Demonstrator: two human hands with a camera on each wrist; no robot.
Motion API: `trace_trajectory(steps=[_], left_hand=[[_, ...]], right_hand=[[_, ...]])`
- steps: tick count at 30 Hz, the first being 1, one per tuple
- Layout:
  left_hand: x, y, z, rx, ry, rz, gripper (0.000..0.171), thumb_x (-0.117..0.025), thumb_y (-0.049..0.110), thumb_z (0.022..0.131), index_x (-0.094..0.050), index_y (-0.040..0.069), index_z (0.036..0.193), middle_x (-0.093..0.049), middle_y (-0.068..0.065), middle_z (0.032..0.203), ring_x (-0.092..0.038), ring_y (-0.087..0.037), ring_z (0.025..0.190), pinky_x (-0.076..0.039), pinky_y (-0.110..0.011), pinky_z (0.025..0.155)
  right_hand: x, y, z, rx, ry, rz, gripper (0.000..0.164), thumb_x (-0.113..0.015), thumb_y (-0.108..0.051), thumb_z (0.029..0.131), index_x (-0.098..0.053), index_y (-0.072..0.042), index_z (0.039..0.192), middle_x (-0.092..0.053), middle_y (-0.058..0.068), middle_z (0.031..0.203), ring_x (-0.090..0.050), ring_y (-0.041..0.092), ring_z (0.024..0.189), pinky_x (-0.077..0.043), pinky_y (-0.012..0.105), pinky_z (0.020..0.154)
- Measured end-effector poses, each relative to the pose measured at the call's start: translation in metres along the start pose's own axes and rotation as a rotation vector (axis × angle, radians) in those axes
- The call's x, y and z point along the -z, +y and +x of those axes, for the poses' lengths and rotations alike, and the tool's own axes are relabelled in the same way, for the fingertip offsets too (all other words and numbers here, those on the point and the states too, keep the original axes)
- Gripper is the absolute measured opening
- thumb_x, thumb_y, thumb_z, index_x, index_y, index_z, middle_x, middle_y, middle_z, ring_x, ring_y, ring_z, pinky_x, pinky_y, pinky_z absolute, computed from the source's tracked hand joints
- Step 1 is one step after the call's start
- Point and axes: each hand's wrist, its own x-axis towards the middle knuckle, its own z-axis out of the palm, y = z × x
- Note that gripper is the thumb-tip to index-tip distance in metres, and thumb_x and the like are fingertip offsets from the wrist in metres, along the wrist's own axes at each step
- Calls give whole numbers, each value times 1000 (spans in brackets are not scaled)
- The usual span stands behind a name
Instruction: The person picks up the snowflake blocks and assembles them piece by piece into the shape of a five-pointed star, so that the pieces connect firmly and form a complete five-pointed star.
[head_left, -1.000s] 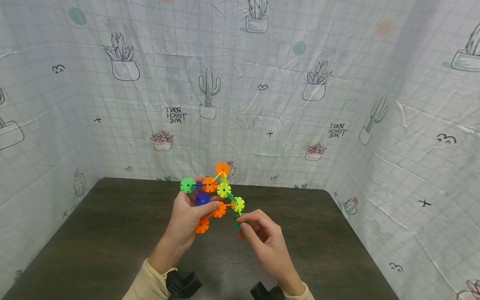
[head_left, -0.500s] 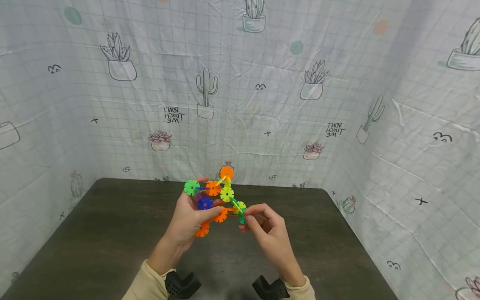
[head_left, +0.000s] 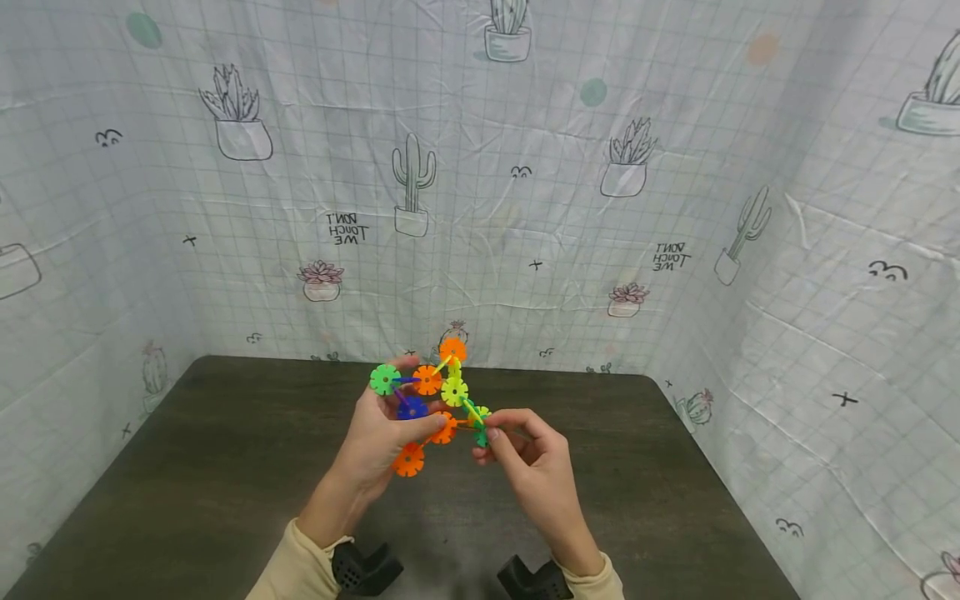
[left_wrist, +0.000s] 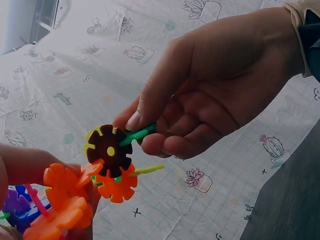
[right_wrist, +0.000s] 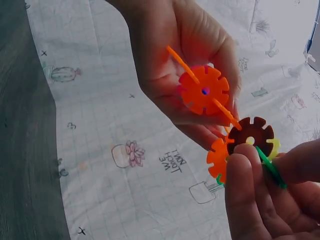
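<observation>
My left hand (head_left: 375,437) holds a connected structure of notched plastic discs, its thumb on an orange disc (head_left: 444,427). Among the joined pieces, the head view shows a light green disc (head_left: 386,379), a blue disc (head_left: 412,408) and a yellow-green disc (head_left: 453,392). At the structure's right end, my right hand (head_left: 536,458) pinches a green disc (left_wrist: 140,134) between thumb and fingers. That green disc meets a dark brown-looking disc (left_wrist: 109,151) edge-on in the left wrist view. Fingers hide part of the joint in the right wrist view (right_wrist: 251,137).
Both hands are raised over a dark wooden table (head_left: 255,467). A pale cloth (head_left: 480,208) printed with cacti hangs behind and along both sides. Black wrist mounts (head_left: 367,571) sit below each hand.
My right hand has moved slightly up, bringing the green disc from below the neighbouring yellow-green disc to overlap it. The structure in my left hand has shifted a little right and down.
</observation>
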Motion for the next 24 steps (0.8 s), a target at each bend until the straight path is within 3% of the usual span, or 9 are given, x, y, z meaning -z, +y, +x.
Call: trace_trajectory(steps=[11,16,24], left_hand=[[-1,-3,-1,21,-21,15,70,-71,-9,88,-38,13,146,-57,-12,123,-66,-15,96,-58,-26,82],[-3,-3,-2,-17,-4,33,59,-68,1,94,-41,16,145,-55,-6,112,-55,-14,85,-49,-21,70],[-2,-1,-3,-37,-5,64,74,-69,-9,89,-36,15,150,-57,-9,113,-66,-20,100,-59,-28,84]], right_hand=[[-5,1,1,-44,60,0,18,-66,-9,98,-64,2,112,-68,12,96,-74,17,75,-63,39,73],[-7,0,-1,-38,68,-32,17,-69,-7,96,-67,0,111,-70,20,100,-73,14,73,-63,39,72],[-10,-5,-3,-20,62,-67,15,-71,-5,94,-69,0,108,-70,27,94,-73,14,68,-63,39,68]])
